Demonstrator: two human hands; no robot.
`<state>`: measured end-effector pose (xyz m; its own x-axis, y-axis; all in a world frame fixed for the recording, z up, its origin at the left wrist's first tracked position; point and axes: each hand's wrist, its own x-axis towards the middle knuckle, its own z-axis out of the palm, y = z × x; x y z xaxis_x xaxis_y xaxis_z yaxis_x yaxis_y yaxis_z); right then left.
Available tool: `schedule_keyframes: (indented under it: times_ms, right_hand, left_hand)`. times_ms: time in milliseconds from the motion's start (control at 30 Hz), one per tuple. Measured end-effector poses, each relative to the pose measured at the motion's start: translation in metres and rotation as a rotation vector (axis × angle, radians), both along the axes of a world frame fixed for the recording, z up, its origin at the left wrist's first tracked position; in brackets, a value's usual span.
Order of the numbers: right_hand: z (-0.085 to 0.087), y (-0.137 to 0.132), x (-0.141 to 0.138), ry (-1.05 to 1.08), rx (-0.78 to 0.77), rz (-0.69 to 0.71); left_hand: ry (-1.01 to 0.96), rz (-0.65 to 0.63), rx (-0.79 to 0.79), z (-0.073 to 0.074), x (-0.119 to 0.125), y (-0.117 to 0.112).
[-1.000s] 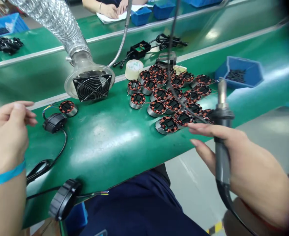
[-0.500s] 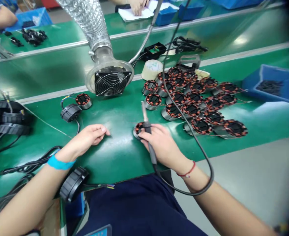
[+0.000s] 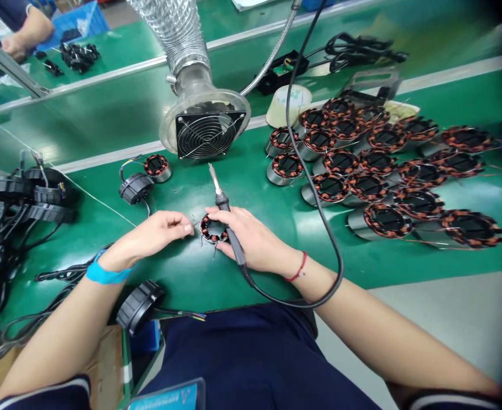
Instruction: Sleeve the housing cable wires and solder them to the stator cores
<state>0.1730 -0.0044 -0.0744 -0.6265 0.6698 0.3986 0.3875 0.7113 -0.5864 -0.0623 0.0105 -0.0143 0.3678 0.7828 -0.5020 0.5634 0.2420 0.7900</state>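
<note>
A copper-wound stator lies on the green bench in front of me. My right hand is closed round a soldering iron whose tip points up and away, and its fingers also rest against the stator. My left hand pinches a thin wire at the stator's left side. A blue band circles my left wrist, a red cord my right.
A fume-extraction fan on a silver duct stands just beyond. Several more stators crowd the right of the bench. A black housing with wires and another stator lie left; black cables and rings pile at far left. Another person's arms show top left.
My right hand brought the soldering iron down from the right and drew one stator toward me. My left hand moved in from the left and pinched a wire by the stator.
</note>
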Motion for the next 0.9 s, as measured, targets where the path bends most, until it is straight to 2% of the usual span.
schedule_keyframes:
  times_ms: [133,300,367,433,600,700,800,900]
  right_hand:
    - [-0.004,-0.001,-0.001,0.014,0.038,-0.029]
    - [-0.003,-0.003,0.002,-0.046,0.137,-0.084]
    - [-0.004,-0.003,0.004,-0.054,0.162,-0.118]
    - [-0.004,-0.002,0.005,-0.061,0.157,-0.156]
    - [-0.004,-0.002,0.006,-0.059,0.132,-0.175]
    - [-0.005,-0.002,0.005,-0.048,0.131,-0.172]
    - [-0.005,-0.003,0.004,-0.043,0.144,-0.171]
    - [-0.004,-0.003,0.004,-0.052,0.156,-0.191]
  left_hand:
    - [-0.031,0.027,0.014,0.000,0.007,0.008]
    - [-0.312,0.210,-0.141,-0.014,0.033,0.016]
    - [-0.319,0.251,-0.133,-0.015,0.038,0.015]
    - [-0.239,0.231,-0.079,-0.011,0.038,0.010]
    - [-0.062,0.039,-0.061,0.002,0.029,-0.006]
    - [-0.097,0.099,-0.081,-0.001,0.031,-0.007]
    - [-0.228,0.201,-0.133,-0.010,0.039,-0.002]
    - [-0.287,0.218,-0.124,-0.015,0.045,0.002]
